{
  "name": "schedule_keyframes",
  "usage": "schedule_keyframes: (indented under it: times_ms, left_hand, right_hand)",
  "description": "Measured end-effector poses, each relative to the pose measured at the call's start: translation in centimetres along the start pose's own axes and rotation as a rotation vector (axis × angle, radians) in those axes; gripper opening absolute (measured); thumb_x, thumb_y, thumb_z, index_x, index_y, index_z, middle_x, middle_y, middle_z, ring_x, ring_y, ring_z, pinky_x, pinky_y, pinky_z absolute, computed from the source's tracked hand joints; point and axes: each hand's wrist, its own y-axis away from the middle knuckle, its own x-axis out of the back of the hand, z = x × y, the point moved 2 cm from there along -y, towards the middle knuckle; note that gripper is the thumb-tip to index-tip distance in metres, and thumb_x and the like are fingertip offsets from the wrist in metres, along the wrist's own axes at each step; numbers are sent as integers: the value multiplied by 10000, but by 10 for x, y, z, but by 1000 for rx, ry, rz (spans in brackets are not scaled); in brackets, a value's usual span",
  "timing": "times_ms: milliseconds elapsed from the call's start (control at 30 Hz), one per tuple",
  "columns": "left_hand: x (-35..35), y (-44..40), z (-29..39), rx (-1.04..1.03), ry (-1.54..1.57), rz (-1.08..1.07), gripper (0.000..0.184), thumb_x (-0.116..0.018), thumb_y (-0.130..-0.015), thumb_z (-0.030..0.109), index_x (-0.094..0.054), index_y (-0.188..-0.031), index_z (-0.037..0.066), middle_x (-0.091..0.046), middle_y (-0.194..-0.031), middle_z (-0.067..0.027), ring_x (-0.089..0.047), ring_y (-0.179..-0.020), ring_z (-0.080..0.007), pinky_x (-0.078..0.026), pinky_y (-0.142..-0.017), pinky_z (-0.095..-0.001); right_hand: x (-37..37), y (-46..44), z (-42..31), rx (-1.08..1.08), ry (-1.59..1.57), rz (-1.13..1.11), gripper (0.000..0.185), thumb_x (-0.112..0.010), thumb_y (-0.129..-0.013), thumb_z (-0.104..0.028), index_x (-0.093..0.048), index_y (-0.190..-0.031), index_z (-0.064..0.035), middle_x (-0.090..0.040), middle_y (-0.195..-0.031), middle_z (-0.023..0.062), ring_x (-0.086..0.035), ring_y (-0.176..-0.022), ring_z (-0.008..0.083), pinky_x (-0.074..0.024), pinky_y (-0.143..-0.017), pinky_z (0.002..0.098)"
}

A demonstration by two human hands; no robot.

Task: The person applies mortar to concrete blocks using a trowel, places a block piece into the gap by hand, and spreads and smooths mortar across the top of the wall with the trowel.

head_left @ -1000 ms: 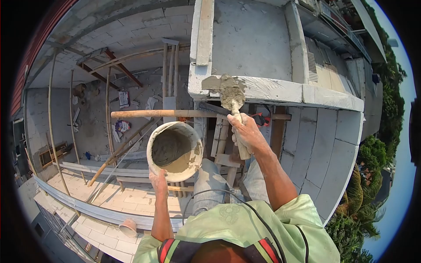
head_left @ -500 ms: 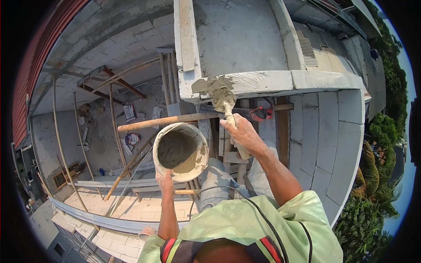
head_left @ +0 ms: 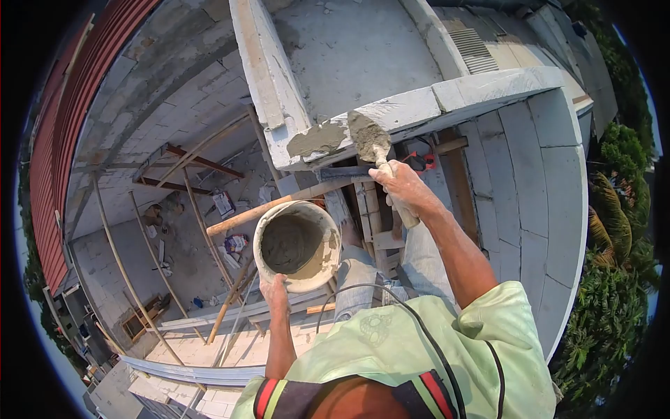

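My left hand (head_left: pixel 276 290) grips the rim of a pale bucket (head_left: pixel 326 269) at its near side. Wet grey mortar (head_left: pixel 286 244) lies inside, and the bucket is tilted so its mouth faces me. In my right hand (head_left: pixel 405 187) is a trowel (head_left: pixel 380 155), fingers closed round its handle. Mortar covers the trowel's blade, which is over the near edge of the white block wall (head_left: pixel 405 105). A patch of wet mortar (head_left: pixel 317 140) is spread on the wall top near its left corner, left of the blade.
A wooden pole (head_left: pixel 279 204) runs beyond the bucket below the wall. A red-and-black object (head_left: pixel 421 161) sits under the wall, right of the trowel. Far below on the left is a floor (head_left: pixel 188 237) with debris and upright props. Another block wall (head_left: pixel 537 181) curves along the right.
The view has turned and shifted. My right hand has carried the trowel away from the mortar patch, to its right. The bucket stays in my left hand.
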Motion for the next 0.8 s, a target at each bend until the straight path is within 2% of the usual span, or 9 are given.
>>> schedule_keyframes:
  times_ms: [100,200,367,467,567,633,700,733,800]
  left_hand:
    - [2,-3,-3,-7,-32,-6,485,-597,-701,36,-565,-1182,-16,-609,-988,-71,-594,-853,-202,-474,-781,-317]
    - [2,-9,-2,-41,8,-11,464,-599,-701,33,-572,-1161,-15,-614,-972,-73,-600,-839,-196,-486,-764,-319]
    - [2,-16,3,40,-63,-79,578,-593,-683,26,-541,-1257,-24,-616,-1022,-78,-588,-881,-204,-463,-818,-310]
    - [-3,-10,16,29,-50,-71,574,-592,-686,29,-541,-1256,-21,-608,-983,-70,-581,-844,-192,-466,-791,-314]
    - [-7,-2,29,62,-89,-55,552,-593,-688,30,-548,-1237,-18,-601,-965,-65,-575,-831,-182,-467,-773,-309]
    - [-10,2,32,57,-63,-41,543,-593,-690,33,-547,-1229,-15,-588,-943,-57,-564,-810,-173,-463,-743,-304]
    - [-10,0,29,-7,-80,-36,326,-617,-711,46,-572,-1028,-13,-575,-822,-48,-571,-682,-166,-480,-631,-313]
    - [-9,-2,26,5,-111,-30,347,-619,-709,61,-568,-1045,-12,-557,-820,-44,-554,-685,-164,-473,-639,-318]
    - [-7,2,22,-4,-81,-28,358,-618,-707,61,-568,-1054,-11,-556,-829,-45,-555,-695,-166,-474,-647,-318]
  right_hand:
    - [23,16,-1,-77,-64,28,420,-637,-951,-397,-544,-935,12,-562,-697,49,-593,-597,156,-484,-537,341]
    - [23,8,20,102,179,288,461,-629,-955,-406,-538,-994,45,-626,-767,158,-635,-663,216,-506,-585,384]
    - [-44,11,-11,165,155,-44,533,-622,-932,-408,-574,-1051,109,-633,-977,371,-619,-999,508,-487,-861,533]
    - [-86,-18,14,185,207,-77,546,-623,-927,-408,-579,-1066,118,-643,-994,362,-623,-1011,504,-498,-874,528]
    - [-49,-1,4,107,96,-12,574,-628,-922,-414,-572,-1084,134,-653,-1000,349,-628,-1008,500,-501,-872,530]
    - [-17,9,-2,150,182,-32,482,-594,-952,-386,-606,-1121,65,-633,-1009,322,-629,-987,489,-510,-853,520]
    - [7,14,-4,189,297,13,370,-554,-986,-343,-647,-1163,-32,-604,-1015,289,-633,-953,469,-519,-828,504]
    - [6,5,8,-10,127,103,291,-522,-1007,-300,-677,-1185,-129,-560,-1033,270,-643,-920,427,-524,-798,491]
    - [2,4,5,81,193,138,293,-525,-1007,-296,-671,-1192,-121,-561,-1045,270,-651,-898,404,-526,-788,483]
